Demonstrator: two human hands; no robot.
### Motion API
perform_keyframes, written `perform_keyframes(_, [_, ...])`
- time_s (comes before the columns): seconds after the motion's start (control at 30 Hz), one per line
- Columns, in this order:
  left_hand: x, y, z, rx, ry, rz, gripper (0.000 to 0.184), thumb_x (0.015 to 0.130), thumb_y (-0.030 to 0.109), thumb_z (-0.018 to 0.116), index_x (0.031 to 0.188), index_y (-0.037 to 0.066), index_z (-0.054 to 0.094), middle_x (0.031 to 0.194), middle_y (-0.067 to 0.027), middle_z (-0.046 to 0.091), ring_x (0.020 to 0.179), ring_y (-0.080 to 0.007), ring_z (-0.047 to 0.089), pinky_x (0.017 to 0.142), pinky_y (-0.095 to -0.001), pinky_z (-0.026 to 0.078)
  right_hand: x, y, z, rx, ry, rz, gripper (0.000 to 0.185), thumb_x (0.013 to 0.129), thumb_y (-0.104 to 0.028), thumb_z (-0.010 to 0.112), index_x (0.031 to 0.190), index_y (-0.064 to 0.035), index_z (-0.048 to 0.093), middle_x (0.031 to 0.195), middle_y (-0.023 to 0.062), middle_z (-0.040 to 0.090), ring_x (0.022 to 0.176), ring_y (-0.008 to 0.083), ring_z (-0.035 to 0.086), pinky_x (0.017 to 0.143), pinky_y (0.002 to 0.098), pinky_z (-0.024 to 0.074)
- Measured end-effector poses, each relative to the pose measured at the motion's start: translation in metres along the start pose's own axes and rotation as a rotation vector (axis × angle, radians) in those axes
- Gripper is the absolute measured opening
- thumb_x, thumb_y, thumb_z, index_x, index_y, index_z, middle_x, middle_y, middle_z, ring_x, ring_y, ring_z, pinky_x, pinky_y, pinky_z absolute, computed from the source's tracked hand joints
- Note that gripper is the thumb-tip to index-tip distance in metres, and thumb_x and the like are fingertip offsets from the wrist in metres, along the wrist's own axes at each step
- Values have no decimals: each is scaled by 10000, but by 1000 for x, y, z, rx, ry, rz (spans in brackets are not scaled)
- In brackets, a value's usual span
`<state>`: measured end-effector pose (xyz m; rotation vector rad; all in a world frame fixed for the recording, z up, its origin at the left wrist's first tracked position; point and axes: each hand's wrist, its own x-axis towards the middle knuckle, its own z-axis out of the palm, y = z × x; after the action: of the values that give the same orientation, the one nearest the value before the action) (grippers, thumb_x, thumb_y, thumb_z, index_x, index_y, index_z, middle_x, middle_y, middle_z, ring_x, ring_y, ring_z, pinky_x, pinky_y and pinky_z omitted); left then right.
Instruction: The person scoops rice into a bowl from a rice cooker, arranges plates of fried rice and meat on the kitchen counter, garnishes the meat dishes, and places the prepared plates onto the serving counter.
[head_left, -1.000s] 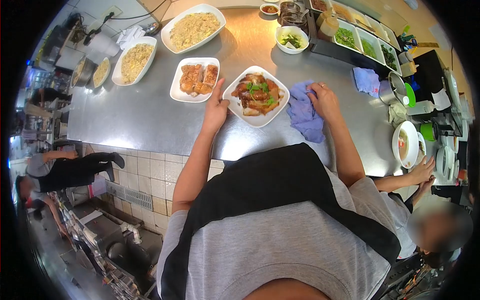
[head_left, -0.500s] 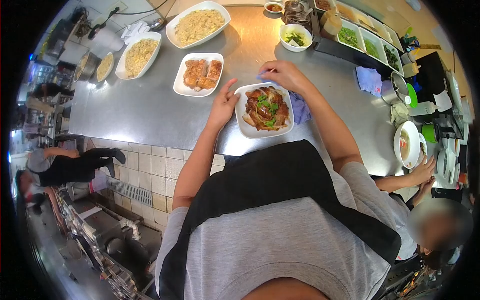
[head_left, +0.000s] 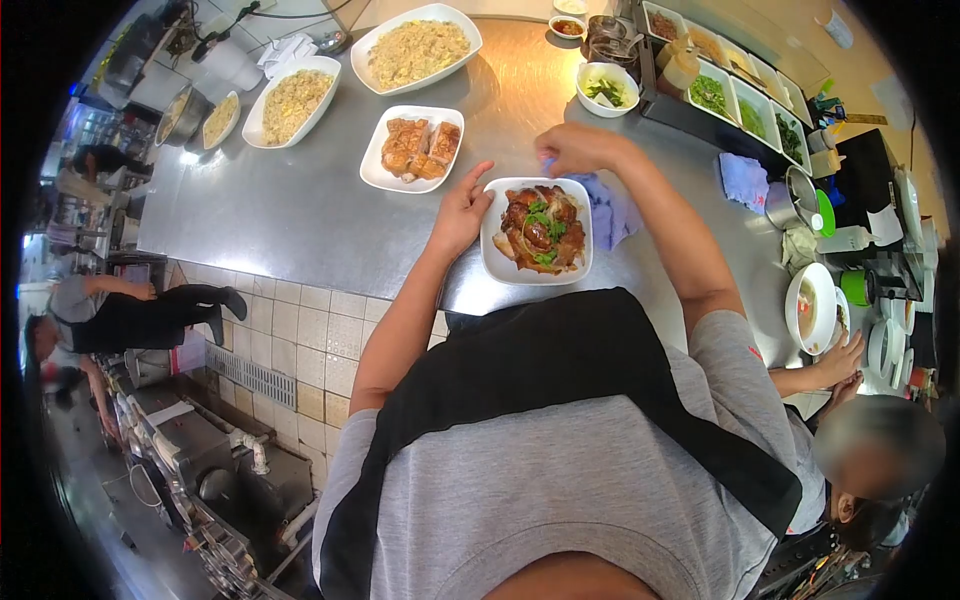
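- Left hand [head_left: 464,208]: fingers apart, against the left rim of one square white plate [head_left: 540,278].
- Right hand [head_left: 582,150]: fingertips together on one blue cloth [head_left: 612,210], just beyond the plate's far rim.
- Plate sat near the counter's [head_left: 260,205] near edge, bearing one heap of glazed meat [head_left: 530,240] topped with green herbs.
- Left and farther: one square dish [head_left: 373,168] of sliced golden meat.
- Far left: three servings of fried rice [head_left: 418,52], two large, one small; one metal pot [head_left: 188,122] beside the smallest.
- Far right: one bowl of greens [head_left: 607,92]; two small dishes [head_left: 568,27] beyond.
- Right: one second blue cloth [head_left: 743,180]; three tubs of chopped greens [head_left: 709,95] in the rack's near row.
- Right, near: one co-worker's two hands [head_left: 838,362], near one bowl of soup [head_left: 808,308].
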<state>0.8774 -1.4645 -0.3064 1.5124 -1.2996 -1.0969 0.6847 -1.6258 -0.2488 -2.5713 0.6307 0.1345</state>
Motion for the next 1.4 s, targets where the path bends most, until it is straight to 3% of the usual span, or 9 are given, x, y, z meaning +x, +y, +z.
perform_keyframes(0.17, [-24,-1,-16,164,140,105,495,850,65,517,1334,130,438,630,-44,435,596,-122,419,595,-285,405,-48,39,15,51,363,165,207,747,-180,664,903,-52,616,825,132,651,758,295,630,675,371,489])
perform_keyframes(0.23, [-32,-18,-30,116,150,57,523,833,51,515,1343,138,440,624,-27,389,590,-121,389,594,-276,399,-65,28,38,65,354,332,261,803,-216,638,1026,-82,645,980,141,656,916,307,621,834,394,481])
perform_keyframes(0.37, [-63,-30,-65,49,188,-5,466,864,9,483,1323,85,461,699,39,484,625,-60,432,574,-206,381,-96,-9,98,-159,589,165,343,799,-214,630,1121,-97,615,1235,163,529,1104,337,512,930,419,420])
perform_keyframes(0.57, [-109,-40,-120,-142,293,-65,505,877,0,477,1366,99,394,760,37,519,667,-44,469,576,-180,373,-114,-47,118,-216,782,318,338,803,-137,597,1134,-75,580,1128,144,566,1043,317,529,888,397,417])
perform_keyframes(0.77, [-137,-70,-185,-263,531,-63,505,887,1,447,1367,143,382,904,-24,543,784,-113,547,656,-250,485,-101,-37,123,-147,823,433,144,816,-198,605,900,-81,605,873,98,588,891,272,554,799,396,432])
perform_keyframes(0.83, [-137,-76,-202,-292,641,-104,509,890,-8,406,1362,181,380,1057,-81,535,894,-188,582,718,-341,541,-100,-42,116,-148,830,452,151,819,-215,606,885,-79,607,851,97,584,876,268,556,784,393,430])
perform_keyframes(1.1, [-107,-75,-222,-391,916,-116,603,859,-6,395,1419,126,215,1295,-152,396,943,-235,565,621,-297,527,-90,-55,108,-175,1019,477,208,805,-232,621,959,-92,612,911,93,592,908,271,545,810,408,396])
perform_keyframes(1.27, [-96,-82,-206,-544,872,-81,636,898,61,490,1435,106,151,1191,-139,451,913,-215,568,718,-293,513,-90,-62,103,-302,1198,527,221,769,-244,656,906,-84,588,892,76,570,892,264,535,780,415,378])
perform_keyframes(1.4, [-94,-94,-197,-595,851,-57,625,923,163,521,1430,104,160,1081,-119,513,855,-186,581,729,-284,512,-90,-52,107,-227,876,668,190,745,-251,649,825,-86,598,881,93,615,869,250,570,736,404,383])
